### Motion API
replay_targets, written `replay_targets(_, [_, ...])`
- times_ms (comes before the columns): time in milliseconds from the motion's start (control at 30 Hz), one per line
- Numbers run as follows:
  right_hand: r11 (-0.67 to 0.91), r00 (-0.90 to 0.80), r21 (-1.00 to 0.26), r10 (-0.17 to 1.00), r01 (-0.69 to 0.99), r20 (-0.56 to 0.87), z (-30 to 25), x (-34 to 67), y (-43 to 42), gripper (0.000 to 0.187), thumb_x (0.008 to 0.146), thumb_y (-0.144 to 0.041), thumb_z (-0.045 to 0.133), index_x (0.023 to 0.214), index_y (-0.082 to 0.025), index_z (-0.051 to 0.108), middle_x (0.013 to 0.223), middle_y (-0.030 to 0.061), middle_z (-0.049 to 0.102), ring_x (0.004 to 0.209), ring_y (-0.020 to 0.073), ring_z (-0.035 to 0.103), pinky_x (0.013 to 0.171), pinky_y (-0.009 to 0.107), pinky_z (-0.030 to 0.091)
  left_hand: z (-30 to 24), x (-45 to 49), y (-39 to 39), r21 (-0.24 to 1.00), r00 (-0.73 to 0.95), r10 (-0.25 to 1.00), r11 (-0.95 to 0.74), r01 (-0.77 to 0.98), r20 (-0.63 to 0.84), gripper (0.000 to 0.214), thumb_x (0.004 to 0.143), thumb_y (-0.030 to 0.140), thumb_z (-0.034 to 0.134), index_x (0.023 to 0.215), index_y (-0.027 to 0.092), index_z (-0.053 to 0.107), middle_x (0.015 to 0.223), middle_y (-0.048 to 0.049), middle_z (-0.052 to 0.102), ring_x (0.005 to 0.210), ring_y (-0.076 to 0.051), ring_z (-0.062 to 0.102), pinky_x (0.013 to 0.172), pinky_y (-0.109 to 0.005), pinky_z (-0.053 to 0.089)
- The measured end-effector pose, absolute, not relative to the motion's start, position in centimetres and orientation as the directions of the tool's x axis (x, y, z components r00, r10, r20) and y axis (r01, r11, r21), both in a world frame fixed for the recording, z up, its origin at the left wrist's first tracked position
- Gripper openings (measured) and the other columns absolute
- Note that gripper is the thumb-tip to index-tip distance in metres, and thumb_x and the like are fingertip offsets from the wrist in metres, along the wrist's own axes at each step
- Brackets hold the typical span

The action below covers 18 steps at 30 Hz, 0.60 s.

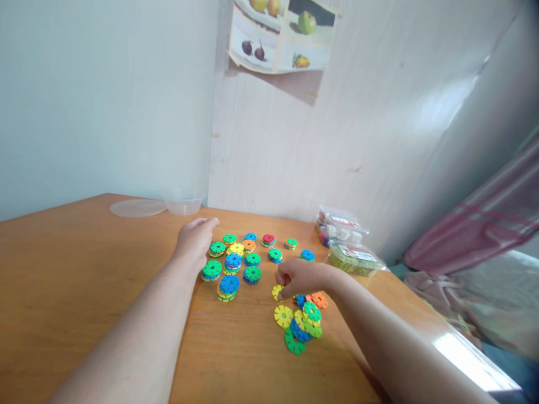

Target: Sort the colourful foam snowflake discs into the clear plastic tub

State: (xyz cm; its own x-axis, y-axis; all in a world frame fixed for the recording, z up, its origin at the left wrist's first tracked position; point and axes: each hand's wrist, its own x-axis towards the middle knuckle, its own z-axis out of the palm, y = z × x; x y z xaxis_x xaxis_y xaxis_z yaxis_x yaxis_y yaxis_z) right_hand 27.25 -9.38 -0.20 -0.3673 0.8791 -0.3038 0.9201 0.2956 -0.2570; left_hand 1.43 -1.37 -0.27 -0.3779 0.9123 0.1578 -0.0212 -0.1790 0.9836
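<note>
In the head view, my right hand [301,275] is closed, with thumb and finger pinching the edge of a yellow notched disc [277,292] low over the table. Just below it lies a loose pile of notched plastic discs, with a yellow disc [283,316], a green disc [295,342] and an orange disc [319,301] showing. My left hand [194,238] rests beside the far left stacks, fingers stretched to the right and nothing visible in them. Several short stacks stand between the hands, among them a blue-topped stack [229,286] and a red-topped stack [268,240].
Clear plastic boxes [356,258] with more pieces stand at the table's right edge. A clear bowl [184,203] and a round lid [137,209] are at the back left. The wooden table [105,269] meets a wall with a fruit poster [282,36].
</note>
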Motion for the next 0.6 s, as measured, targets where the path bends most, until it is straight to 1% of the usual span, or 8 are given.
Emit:
replay_targets(100, [0.27,-0.361,-0.309,0.885,0.912,-0.294,-0.4,27.2,-9.4,0.03,0.067,-0.042,0.076,0.081,-0.021,0.06,0.081,-0.0017,0.063,0.069,0.0126,0.054,0.053,0.022,0.033,-0.3,1.4,-1.4,0.985,-0.374,0.914,-0.174,-0.018,0.155,0.022,0.058,0.037,0.069,0.067,0.017,0.064,0.067,0.0005,0.061,0.07,-0.016,0.052,0.062,-0.028,0.037])
replay_targets(167, [0.239,-0.344,-0.352,0.897,0.905,-0.276,-0.5,27.1,-9.5,0.029,0.064,-0.038,0.078,0.08,-0.02,0.06,0.078,-0.0022,0.062,0.066,0.012,0.053,0.051,0.022,0.033,-0.4,1.4,-1.3,0.985,-0.368,0.916,-0.175,-0.005,0.161,0.023,0.058,0.037,0.07,0.067,0.017,0.063,0.067,0.0004,0.061,0.07,-0.016,0.052,0.061,-0.027,0.036])
replay_targets(267, [0.146,-0.31,-0.536,0.923,0.831,-0.229,-0.9,27.2,-9.4,0.023,0.062,-0.026,0.077,0.075,-0.019,0.06,0.069,-0.0037,0.06,0.06,0.0104,0.051,0.05,0.021,0.033,-0.5,1.4,-1.2,0.984,-0.36,0.918,-0.175,0.012,0.168,0.024,0.059,0.038,0.07,0.067,0.017,0.063,0.068,0.0002,0.061,0.07,-0.016,0.052,0.06,-0.027,0.035])
replay_targets(333, [0.084,-0.266,-0.649,0.945,0.756,-0.188,-1.2,27.4,-9.0,0.017,0.065,-0.021,0.074,0.073,-0.018,0.059,0.064,-0.0042,0.059,0.058,0.0097,0.051,0.049,0.02,0.034,-0.6,1.4,-1.1,0.984,-0.359,0.918,-0.177,0.014,0.17,0.024,0.059,0.038,0.07,0.067,0.017,0.063,0.067,0.0003,0.061,0.07,-0.016,0.052,0.06,-0.027,0.035])
replay_targets(433, [0.019,-0.138,-0.719,0.985,0.694,-0.106,-1.7,28.0,-7.9,0.009,0.073,-0.02,0.065,0.073,-0.018,0.056,0.061,-0.0035,0.058,0.055,0.0094,0.053,0.05,0.019,0.039,-0.6,1.4,-1.1,0.984,-0.358,0.918,-0.18,0.011,0.172,0.024,0.058,0.038,0.07,0.067,0.017,0.063,0.065,0.0007,0.06,0.069,-0.016,0.051,0.06,-0.027,0.035])
replay_targets(533, [-0.054,0.05,-0.767,0.998,0.64,-0.028,-1.9,28.5,-6.4,0.011,0.078,-0.02,0.058,0.07,-0.019,0.051,0.058,-0.0024,0.057,0.052,0.0095,0.053,0.05,0.02,0.042,-0.5,1.5,-1.3,0.984,-0.355,0.919,-0.178,0.011,0.171,0.024,0.058,0.039,0.07,0.066,0.017,0.063,0.064,0.001,0.059,0.069,-0.016,0.051,0.06,-0.027,0.035])
replay_targets(600, [-0.086,0.146,-0.789,0.989,0.608,0.004,-1.9,28.5,-5.5,0.013,0.078,-0.021,0.057,0.068,-0.02,0.048,0.056,-0.0019,0.057,0.051,0.0101,0.053,0.05,0.02,0.044,-0.5,1.5,-1.3,0.983,-0.355,0.918,-0.182,0.012,0.174,0.023,0.058,0.038,0.07,0.065,0.018,0.062,0.064,0.001,0.059,0.069,-0.016,0.051,0.061,-0.028,0.035])
